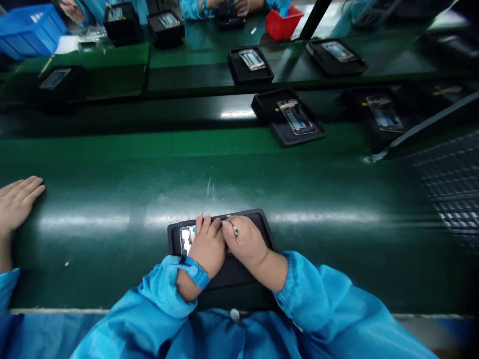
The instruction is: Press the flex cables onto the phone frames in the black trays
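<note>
A black tray [262, 220] lies on the green belt [112, 199] right in front of me. In it is a phone frame [186, 238], mostly covered by my hands. My left hand [207, 247], with a blue wrist strap, rests on the frame with its fingers curled over it. My right hand [247, 243] is beside it, touching it, closed in a pinch on a small thin metal-tipped tool [235, 230]. Both sleeves are blue.
Another person's flat hand [18, 202] lies on the belt at far left. Further trays with phone frames [295, 117] [251, 62] [339, 52] sit on the far lanes. A blue crate [30, 30], a red bin [282, 22] and a slanted bar [422, 127] stand beyond.
</note>
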`<control>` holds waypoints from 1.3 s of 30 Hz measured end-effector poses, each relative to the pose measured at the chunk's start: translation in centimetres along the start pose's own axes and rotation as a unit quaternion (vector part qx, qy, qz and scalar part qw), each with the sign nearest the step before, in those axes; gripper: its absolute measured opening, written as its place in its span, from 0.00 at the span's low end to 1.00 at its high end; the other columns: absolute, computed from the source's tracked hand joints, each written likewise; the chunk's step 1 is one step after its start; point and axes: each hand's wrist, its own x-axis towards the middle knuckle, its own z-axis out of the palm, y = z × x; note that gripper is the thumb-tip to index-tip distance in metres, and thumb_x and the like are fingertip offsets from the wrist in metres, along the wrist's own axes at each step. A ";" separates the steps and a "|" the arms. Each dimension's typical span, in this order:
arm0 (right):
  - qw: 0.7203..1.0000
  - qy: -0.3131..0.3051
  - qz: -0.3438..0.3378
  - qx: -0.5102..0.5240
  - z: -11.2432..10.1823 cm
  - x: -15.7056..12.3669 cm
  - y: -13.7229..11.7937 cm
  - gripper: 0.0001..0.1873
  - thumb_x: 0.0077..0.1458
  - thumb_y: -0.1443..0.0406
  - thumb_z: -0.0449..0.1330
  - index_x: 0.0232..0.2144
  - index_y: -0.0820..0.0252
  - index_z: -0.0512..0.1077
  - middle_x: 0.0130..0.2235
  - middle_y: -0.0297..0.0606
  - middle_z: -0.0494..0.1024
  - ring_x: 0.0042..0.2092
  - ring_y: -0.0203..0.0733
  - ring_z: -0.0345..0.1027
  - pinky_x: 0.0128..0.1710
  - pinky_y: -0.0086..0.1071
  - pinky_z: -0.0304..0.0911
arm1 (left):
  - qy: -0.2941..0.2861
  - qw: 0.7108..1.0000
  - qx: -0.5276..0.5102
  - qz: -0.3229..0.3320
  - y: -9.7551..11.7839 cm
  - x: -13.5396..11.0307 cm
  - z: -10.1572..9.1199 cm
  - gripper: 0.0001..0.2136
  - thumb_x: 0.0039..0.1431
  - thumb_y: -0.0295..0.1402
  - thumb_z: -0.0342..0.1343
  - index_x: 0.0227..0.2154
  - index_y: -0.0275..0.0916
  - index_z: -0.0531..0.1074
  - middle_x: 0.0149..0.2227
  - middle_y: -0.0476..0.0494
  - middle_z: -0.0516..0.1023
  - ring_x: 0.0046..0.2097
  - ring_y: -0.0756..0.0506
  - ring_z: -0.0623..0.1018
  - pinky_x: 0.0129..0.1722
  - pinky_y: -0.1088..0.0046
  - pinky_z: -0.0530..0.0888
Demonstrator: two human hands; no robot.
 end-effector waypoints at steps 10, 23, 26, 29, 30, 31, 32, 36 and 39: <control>0.941 0.079 0.260 0.204 -0.4 -1.1 1.4 0.18 0.56 0.55 0.44 0.22 0.58 0.63 0.19 0.33 0.70 0.22 0.36 0.65 0.24 0.29 0.61 | 0.042 0.999 0.011 -0.010 -0.1 0.5 0.0 0.09 0.54 0.27 0.48 0.34 0.37 0.73 0.39 0.41 0.73 0.48 0.38 0.69 0.52 0.52 0.61; 1.000 -0.011 0.008 0.015 -0.7 -0.4 0.0 0.19 0.57 0.61 0.41 0.20 0.57 0.65 0.22 0.38 0.71 0.27 0.40 0.65 0.29 0.32 0.60 | 0.021 1.000 -0.001 -0.006 -0.2 0.3 -0.2 0.13 0.51 0.24 0.47 0.38 0.35 0.71 0.41 0.38 0.73 0.49 0.37 0.67 0.52 0.51 0.60; 1.000 -0.005 -0.029 -0.007 0.0 -0.4 -0.2 0.20 0.57 0.61 0.40 0.21 0.57 0.66 0.23 0.41 0.72 0.27 0.42 0.66 0.31 0.34 0.60 | 0.022 1.000 0.006 0.001 -0.3 0.1 0.0 0.14 0.50 0.24 0.48 0.40 0.35 0.71 0.41 0.38 0.73 0.49 0.36 0.67 0.52 0.50 0.60; 1.000 0.015 -0.001 0.014 0.2 -0.6 0.0 0.19 0.56 0.60 0.41 0.19 0.56 0.65 0.22 0.40 0.72 0.27 0.42 0.66 0.31 0.33 0.60 | 0.019 1.000 -0.001 -0.007 -0.4 0.3 0.0 0.12 0.51 0.24 0.48 0.37 0.36 0.72 0.40 0.39 0.73 0.49 0.37 0.68 0.52 0.51 0.61; 0.999 0.023 0.027 0.028 0.2 -0.6 0.1 0.19 0.55 0.60 0.42 0.19 0.56 0.65 0.21 0.39 0.71 0.27 0.41 0.66 0.30 0.32 0.60 | 0.018 1.000 -0.006 -0.012 -0.4 0.4 -0.1 0.11 0.51 0.25 0.48 0.36 0.36 0.73 0.40 0.40 0.74 0.48 0.37 0.68 0.52 0.51 0.61; 0.996 0.036 0.065 0.043 0.2 -0.7 0.2 0.18 0.55 0.59 0.42 0.19 0.56 0.64 0.21 0.38 0.71 0.26 0.41 0.66 0.29 0.31 0.60 | 0.021 1.000 -0.011 -0.018 -0.3 0.5 -0.2 0.10 0.52 0.26 0.48 0.34 0.37 0.73 0.40 0.41 0.74 0.48 0.38 0.69 0.52 0.52 0.62; 0.991 0.052 0.108 0.060 0.1 -0.7 0.4 0.18 0.55 0.59 0.43 0.19 0.56 0.64 0.21 0.37 0.71 0.26 0.40 0.65 0.27 0.31 0.60 | 0.027 0.999 -0.016 -0.025 -0.3 0.6 -0.3 0.10 0.53 0.27 0.48 0.34 0.38 0.73 0.40 0.41 0.74 0.47 0.38 0.69 0.52 0.53 0.62; 0.968 0.090 0.204 0.115 0.0 -0.8 0.9 0.16 0.54 0.57 0.44 0.22 0.57 0.64 0.22 0.37 0.71 0.26 0.40 0.66 0.26 0.30 0.60 | 0.064 0.997 -0.025 -0.038 -0.2 0.7 -0.3 0.09 0.55 0.29 0.48 0.33 0.38 0.73 0.39 0.42 0.74 0.47 0.40 0.70 0.51 0.54 0.63; 0.970 0.079 0.199 0.114 0.0 -0.7 0.8 0.16 0.54 0.57 0.44 0.22 0.57 0.64 0.22 0.36 0.70 0.26 0.39 0.66 0.26 0.30 0.60 | 0.074 0.996 -0.024 -0.032 -0.1 0.5 -0.2 0.09 0.54 0.28 0.48 0.32 0.38 0.73 0.39 0.42 0.74 0.47 0.40 0.70 0.51 0.55 0.63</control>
